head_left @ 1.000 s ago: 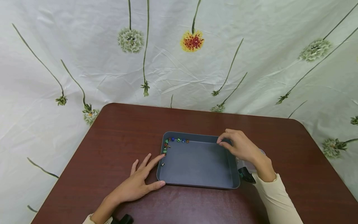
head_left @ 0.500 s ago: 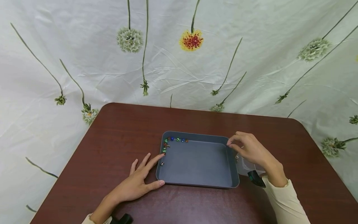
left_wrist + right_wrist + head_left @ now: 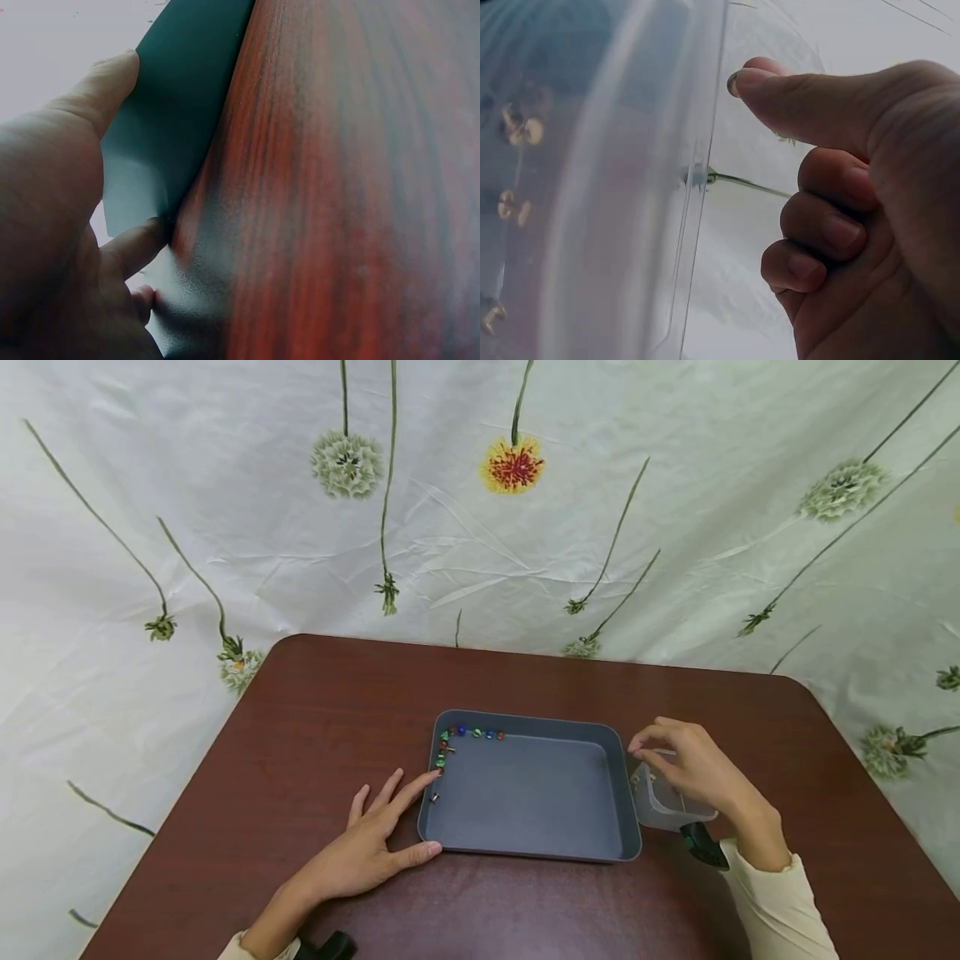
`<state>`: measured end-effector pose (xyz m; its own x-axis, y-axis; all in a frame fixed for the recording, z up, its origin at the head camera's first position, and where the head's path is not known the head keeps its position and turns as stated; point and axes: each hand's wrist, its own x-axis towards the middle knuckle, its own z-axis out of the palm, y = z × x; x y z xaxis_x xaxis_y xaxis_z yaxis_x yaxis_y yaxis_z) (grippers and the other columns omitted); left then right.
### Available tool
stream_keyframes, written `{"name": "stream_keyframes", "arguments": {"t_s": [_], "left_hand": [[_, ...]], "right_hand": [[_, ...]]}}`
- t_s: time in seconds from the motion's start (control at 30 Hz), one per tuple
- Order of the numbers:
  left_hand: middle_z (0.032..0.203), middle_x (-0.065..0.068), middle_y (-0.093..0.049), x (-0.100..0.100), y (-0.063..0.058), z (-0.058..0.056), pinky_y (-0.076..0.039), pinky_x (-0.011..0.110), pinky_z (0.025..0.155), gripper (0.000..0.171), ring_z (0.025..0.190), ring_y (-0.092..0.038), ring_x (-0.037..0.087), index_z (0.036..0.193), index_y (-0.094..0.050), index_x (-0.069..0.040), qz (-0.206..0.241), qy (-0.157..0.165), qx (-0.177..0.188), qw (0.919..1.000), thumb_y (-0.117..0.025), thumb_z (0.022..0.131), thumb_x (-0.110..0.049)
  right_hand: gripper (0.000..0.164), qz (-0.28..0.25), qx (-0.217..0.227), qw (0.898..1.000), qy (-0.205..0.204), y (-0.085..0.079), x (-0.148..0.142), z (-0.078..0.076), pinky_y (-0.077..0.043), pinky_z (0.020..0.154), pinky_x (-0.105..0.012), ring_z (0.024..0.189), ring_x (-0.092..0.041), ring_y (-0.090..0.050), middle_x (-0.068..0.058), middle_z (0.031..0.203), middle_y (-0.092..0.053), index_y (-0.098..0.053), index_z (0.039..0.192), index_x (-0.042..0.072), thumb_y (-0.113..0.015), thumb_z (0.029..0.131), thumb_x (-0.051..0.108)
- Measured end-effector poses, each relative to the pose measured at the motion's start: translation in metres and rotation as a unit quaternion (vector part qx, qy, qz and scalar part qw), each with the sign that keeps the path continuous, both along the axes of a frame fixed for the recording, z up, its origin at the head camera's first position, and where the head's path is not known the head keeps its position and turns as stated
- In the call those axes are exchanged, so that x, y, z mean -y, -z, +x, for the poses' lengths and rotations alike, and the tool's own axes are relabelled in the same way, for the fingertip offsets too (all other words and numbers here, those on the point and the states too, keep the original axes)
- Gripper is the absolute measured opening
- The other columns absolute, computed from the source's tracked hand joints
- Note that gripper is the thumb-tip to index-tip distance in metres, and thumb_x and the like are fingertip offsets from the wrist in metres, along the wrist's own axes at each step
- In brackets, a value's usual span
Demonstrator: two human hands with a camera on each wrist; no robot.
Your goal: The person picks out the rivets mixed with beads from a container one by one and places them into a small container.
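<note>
My left hand (image 3: 363, 852) lies with spread, straight fingers at the left side of a dark grey tray (image 3: 528, 857). Its index fingertip reaches the left rim and its thumb touches the near-left corner. Colored beads (image 3: 477, 733) line the tray's far-left corner in green, blue and brown; two small metal studs (image 3: 435, 797) lie near the left wall. My right hand (image 3: 690, 764) is over a clear plastic box (image 3: 663, 814) right of the tray. Between thumb and index finger it pinches a small round metallic piece (image 3: 733, 84), mostly hidden; its other fingers curl in.
Several brass-colored studs (image 3: 514, 206) show through the clear box's wall in the right wrist view. Tray and box stand side by side on a reddish-brown table (image 3: 360, 693). A white cloth with printed flowers (image 3: 450, 527) hangs behind the table.
My right hand has moved right, from over the tray's far-right corner to over the clear box, uncovering more of that box. The left hand and the beads stay put.
</note>
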<state>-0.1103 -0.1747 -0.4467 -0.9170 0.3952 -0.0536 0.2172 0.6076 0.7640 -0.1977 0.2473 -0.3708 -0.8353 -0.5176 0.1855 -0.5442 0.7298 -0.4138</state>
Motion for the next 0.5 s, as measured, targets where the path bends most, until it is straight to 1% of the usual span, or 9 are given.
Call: {"name": "stream_keyframes", "arguments": {"t_s": [0.3, 0.37, 0.5], "left_hand": [[0.153, -0.01, -0.028, -0.002, 0.0, 0.0, 0.011, 0.062, 0.106, 0.081, 0.147, -0.003, 0.029, 0.148, -0.019, -0.04, -0.001, 0.001, 0.002, 1.0, -0.061, 0.082, -0.059], [0.153, -0.01, -0.028, -0.002, 0.0, 0.0, 0.011, 0.062, 0.106, 0.081, 0.147, -0.003, 0.029, 0.148, -0.019, -0.04, -0.001, 0.0, 0.003, 1.0, -0.061, 0.082, -0.058], [0.153, -0.01, -0.028, -0.002, 0.0, 0.0, 0.011, 0.062, 0.106, 0.08, 0.147, -0.003, 0.029, 0.148, -0.019, -0.04, -0.004, -0.002, 0.001, 1.0, -0.062, 0.082, -0.057]], "right_hand": [[0.018, 0.01, -0.017, 1.0, 0.007, 0.002, -0.011, 0.002, -0.056, 0.077, -0.036, 0.086, -0.016, -0.068, 0.008, 0.083, -0.06, -0.069, 0.09, 0.015, -0.07, 0.081, -0.001], [0.019, 0.011, -0.019, 1.0, 0.012, 0.001, -0.012, 0.003, -0.056, 0.077, -0.036, 0.085, -0.015, -0.067, 0.008, 0.082, -0.06, -0.07, 0.09, 0.015, -0.07, 0.08, -0.001], [0.017, 0.012, -0.01, 1.0, 0.02, -0.001, -0.015, 0.004, -0.056, 0.077, -0.036, 0.083, -0.013, -0.066, 0.008, 0.082, -0.06, -0.071, 0.091, 0.012, -0.071, 0.08, -0.002]]}}
